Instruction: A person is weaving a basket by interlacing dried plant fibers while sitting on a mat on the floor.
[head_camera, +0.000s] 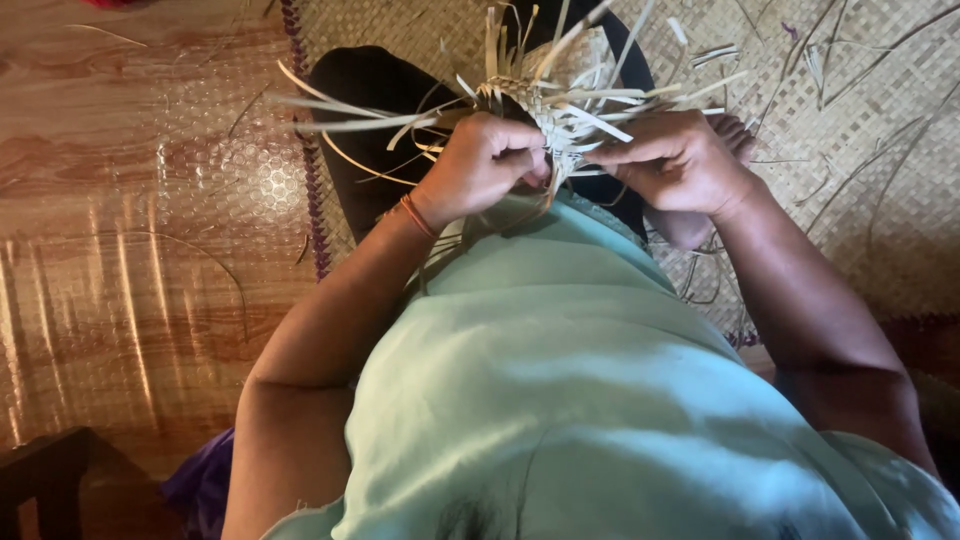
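A small half-woven piece of pale palm-leaf strips (540, 105) is held in front of my body, with many loose strip ends sticking out upward and to both sides. My left hand (485, 160) is closed around its left side; an orange thread band circles that wrist. My right hand (675, 160) grips its right side, fingers pinching strips. Both hands touch the woven piece. My pale green shirt fills the lower frame and hides my lap.
I sit on a woven straw mat (860, 130) with a purple edge (310, 190). Loose strips (830, 60) lie scattered on the mat at right. A shiny wood-pattern floor (130, 200) lies at left. A dark wooden item (50, 480) is at bottom left.
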